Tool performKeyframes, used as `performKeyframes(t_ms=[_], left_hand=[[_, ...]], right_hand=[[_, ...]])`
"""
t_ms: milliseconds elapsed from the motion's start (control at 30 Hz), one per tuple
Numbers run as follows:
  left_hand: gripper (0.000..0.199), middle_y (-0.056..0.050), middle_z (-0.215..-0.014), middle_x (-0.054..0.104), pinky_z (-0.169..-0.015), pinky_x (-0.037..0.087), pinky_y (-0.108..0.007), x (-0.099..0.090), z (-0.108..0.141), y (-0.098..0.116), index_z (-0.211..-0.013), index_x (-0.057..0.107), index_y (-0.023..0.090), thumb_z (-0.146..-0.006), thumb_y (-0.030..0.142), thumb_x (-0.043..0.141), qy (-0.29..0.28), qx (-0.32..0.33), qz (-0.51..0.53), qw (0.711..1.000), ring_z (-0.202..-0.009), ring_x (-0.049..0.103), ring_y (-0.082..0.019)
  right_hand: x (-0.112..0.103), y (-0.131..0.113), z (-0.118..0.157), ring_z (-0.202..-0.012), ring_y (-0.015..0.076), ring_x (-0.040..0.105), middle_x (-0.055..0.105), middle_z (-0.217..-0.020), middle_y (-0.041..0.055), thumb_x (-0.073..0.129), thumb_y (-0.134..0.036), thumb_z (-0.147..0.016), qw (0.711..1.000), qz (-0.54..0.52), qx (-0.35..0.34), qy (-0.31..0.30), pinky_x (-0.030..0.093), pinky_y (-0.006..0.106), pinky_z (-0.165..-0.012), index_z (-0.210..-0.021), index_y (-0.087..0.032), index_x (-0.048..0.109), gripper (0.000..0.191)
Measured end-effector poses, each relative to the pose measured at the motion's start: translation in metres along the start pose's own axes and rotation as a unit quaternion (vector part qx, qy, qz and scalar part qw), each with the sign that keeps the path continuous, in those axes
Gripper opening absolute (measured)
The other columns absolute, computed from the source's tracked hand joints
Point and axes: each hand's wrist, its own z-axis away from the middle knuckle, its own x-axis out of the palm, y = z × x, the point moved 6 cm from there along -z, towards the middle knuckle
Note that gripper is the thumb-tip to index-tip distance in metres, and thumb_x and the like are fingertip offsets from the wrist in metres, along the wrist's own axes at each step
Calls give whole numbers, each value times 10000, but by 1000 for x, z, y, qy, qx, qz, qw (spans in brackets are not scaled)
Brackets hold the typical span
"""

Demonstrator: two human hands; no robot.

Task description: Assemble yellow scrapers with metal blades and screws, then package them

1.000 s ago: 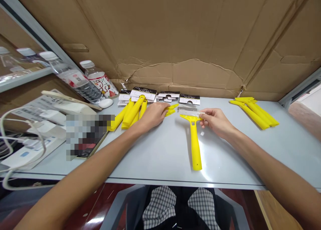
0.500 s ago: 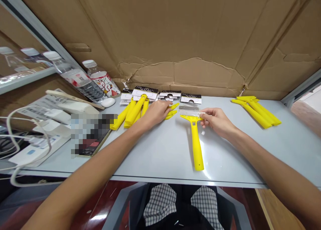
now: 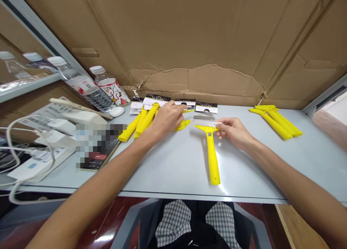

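Note:
My right hand point(image 3: 231, 129) pinches the right end of the head of a yellow scraper point(image 3: 213, 155), whose handle points toward me. A clear cover and metal blade point(image 3: 203, 120) lie along the scraper's head. My left hand point(image 3: 169, 117) is over small yellow pieces point(image 3: 183, 125) at the middle of the table, its fingers bent; what they hold, if anything, is hidden. Left of it lie several yellow handles point(image 3: 146, 122), with white and black cards point(image 3: 156, 100) at their far ends. Another card point(image 3: 206, 107) lies behind the scraper.
More yellow handles point(image 3: 279, 122) lie at the right. Bottles point(image 3: 111, 86), a white mouse point(image 3: 116, 112), a phone point(image 3: 100, 156) and white cables point(image 3: 11, 133) crowd the left. A cardboard wall point(image 3: 189, 39) stands behind the table point(image 3: 168, 169).
My left hand has moved slightly back, toward the cards, and now covers more of the small yellow pieces. My right hand and the scraper have stayed in place.

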Motion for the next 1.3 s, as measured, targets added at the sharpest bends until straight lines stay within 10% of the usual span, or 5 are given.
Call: performKeyframes(t_ms=[200,600,900,1100,1300], left_hand=[[619,-20,-937,800,-834,584,-318,-17,5,-5,-1483,692,195,-865,187,652,50,-115,250,960,-761,712,-173],[141,-90,-913,767,-713,630,-301,29,17,-1,-841,695,152,-845,279,756,9,-321,637,701,-797,750,-185],[548,21,-831,750,-755,582,-233,17,17,3,-1227,655,238,-725,180,868,48,-308,682,661,-718,704,-110],[364,-16,-902,797,-790,582,-294,20,22,14,-952,570,221,-707,246,839,39,-311,686,656,-848,792,-189],[489,29,-702,727,-639,452,-259,17,27,22,-1202,670,218,-755,300,850,50,-263,582,768,-651,651,-152]], right_hand=[[-1,5,-2,-610,145,662,744,-766,70,892,-314,-795,1000,1,-1,-8,558,274,-574,-1007,-126,773,307],[0,-3,0,-607,131,652,733,-803,67,855,-239,-826,1000,-13,-14,-4,545,257,-544,-960,-125,763,198],[1,1,0,-605,138,671,756,-798,80,799,-184,-873,1000,-2,3,-4,553,266,-581,-1006,-127,761,150],[0,1,0,-606,137,675,765,-816,89,782,-173,-884,1000,-4,3,0,557,264,-587,-1039,-118,757,167],[1,-4,3,-578,130,683,723,-782,43,795,-157,-860,1000,-9,-13,13,575,263,-575,-1089,-109,758,237]])
